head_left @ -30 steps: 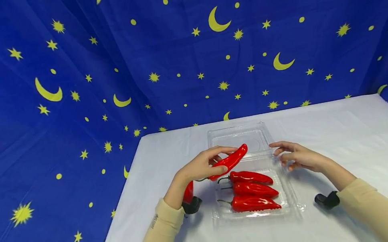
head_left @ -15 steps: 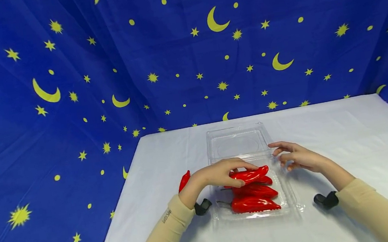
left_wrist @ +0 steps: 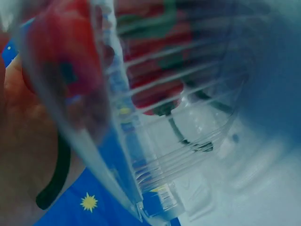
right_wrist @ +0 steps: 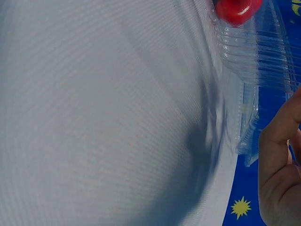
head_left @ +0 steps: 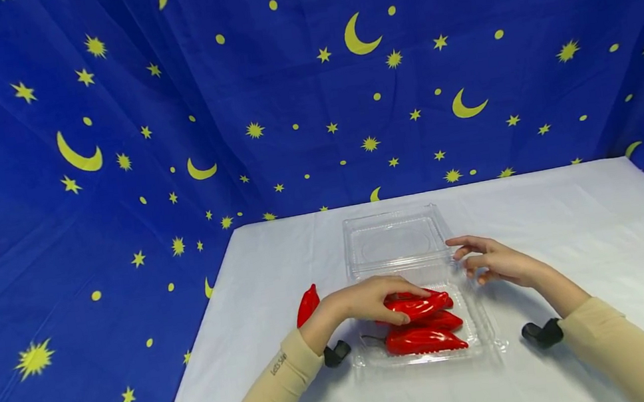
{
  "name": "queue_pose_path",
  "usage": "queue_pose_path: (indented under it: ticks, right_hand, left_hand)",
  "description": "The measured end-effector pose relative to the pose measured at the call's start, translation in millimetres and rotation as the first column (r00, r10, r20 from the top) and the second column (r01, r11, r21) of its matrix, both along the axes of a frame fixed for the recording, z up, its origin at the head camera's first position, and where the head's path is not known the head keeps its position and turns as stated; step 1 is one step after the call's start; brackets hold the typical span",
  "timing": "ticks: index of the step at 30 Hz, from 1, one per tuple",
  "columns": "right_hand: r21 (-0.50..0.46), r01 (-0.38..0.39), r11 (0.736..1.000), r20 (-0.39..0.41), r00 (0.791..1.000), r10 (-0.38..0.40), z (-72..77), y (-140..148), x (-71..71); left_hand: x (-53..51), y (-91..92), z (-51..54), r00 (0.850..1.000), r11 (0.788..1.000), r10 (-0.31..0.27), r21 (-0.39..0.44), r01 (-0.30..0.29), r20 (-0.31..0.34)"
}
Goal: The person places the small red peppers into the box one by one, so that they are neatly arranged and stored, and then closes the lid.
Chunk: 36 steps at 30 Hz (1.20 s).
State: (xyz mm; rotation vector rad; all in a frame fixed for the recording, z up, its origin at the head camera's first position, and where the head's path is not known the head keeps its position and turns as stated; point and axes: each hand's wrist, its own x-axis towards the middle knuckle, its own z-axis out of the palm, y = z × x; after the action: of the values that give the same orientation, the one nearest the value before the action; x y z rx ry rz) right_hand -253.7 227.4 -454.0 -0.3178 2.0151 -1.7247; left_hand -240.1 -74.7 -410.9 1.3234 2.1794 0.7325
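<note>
In the head view my left hand (head_left: 373,298) grips a red chili pepper (head_left: 422,307) between thumb and fingers, low inside the clear plastic clamshell box (head_left: 483,335). Other red peppers lie side by side beneath and around it; the nearest pepper (head_left: 426,340) shows whole. Up close, the left wrist view shows the held pepper (left_wrist: 51,47) and blurred ones behind the ribbed plastic wall. At the right side by the hinge, my right hand (head_left: 501,261) has loosely bent fingers with nothing in them. Whether its fingertips touch the box edge, I cannot tell.
The box's transparent lid (head_left: 395,235) lies folded back, away from me. One more red pepper (head_left: 307,305) is on the white tablecloth (head_left: 591,228) left of the box, partly behind my left forearm. A blue curtain (head_left: 309,95) with stars and moons hangs behind.
My left hand has carried its pepper from above the box's back left, right and down among the other peppers, then slightly nearer me. The right hand stays in place.
</note>
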Motion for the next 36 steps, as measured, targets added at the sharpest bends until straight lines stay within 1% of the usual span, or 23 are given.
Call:
queue_pose_path:
  ticks: [7, 10, 12, 16, 19, 22, 29, 33, 36]
  right_hand:
    - [0.008, -0.002, 1.000, 0.005, 1.000, 0.002, 1.2, 0, 0.4]
    - [0.013, -0.005, 1.000, 0.000, 1.000, 0.005, 1.7, 0, 0.4]
    - [0.014, -0.008, 1.000, -0.002, 1.000, 0.008, 2.0, 0, 0.4]
    - [0.011, -0.009, 1.000, -0.002, 1.000, 0.009, 1.8, 1, 0.5]
    - [0.006, -0.007, 1.000, -0.002, 1.000, 0.007, 0.8, 1, 0.1]
    - [0.006, -0.006, 1.000, -0.003, 1.000, 0.006, 0.3, 1, -0.2]
    - [0.022, 0.000, 1.000, 0.003, 1.000, 0.000, 2.0, 0, 0.5]
    - [0.019, 0.004, 1.000, 0.006, 1.000, -0.004, 1.6, 0, 0.2]
    - [0.015, 0.004, 1.000, 0.009, 1.000, -0.004, 0.8, 0, 0.0]
  left_hand:
    - [2.2, 1.9, -5.8, 1.000, 0.999, 0.011, -0.037, -0.011, 0.008]
    - [3.5, 2.2, -6.3, 1.000, 0.999, 0.017, -0.046, -0.017, 0.004]
    - [3.7, 2.0, -6.3, 1.000, 0.999, 0.000, -0.043, 0.000, -0.005]
    - [2.0, -0.6, -3.7, 1.000, 0.999, -0.022, -0.025, 0.022, 0.014]
    - [1.4, -5.3, 2.9, 1.000, 1.000, -0.007, -0.009, 0.008, 0.023]
    - [0.6, -12.1, 12.5, 1.000, 1.000, 0.014, 0.009, -0.014, -0.013]
    - [-2.0, -35.8, 36.8, 0.994, 0.993, 0.102, 0.063, -0.099, -0.039]
    - [-3.9, -48.6, 47.0, 0.986, 0.984, 0.134, 0.130, -0.121, -0.095]
    - [-3.9, -57.8, 53.6, 0.975, 0.974, 0.174, 0.170, -0.149, -0.138]
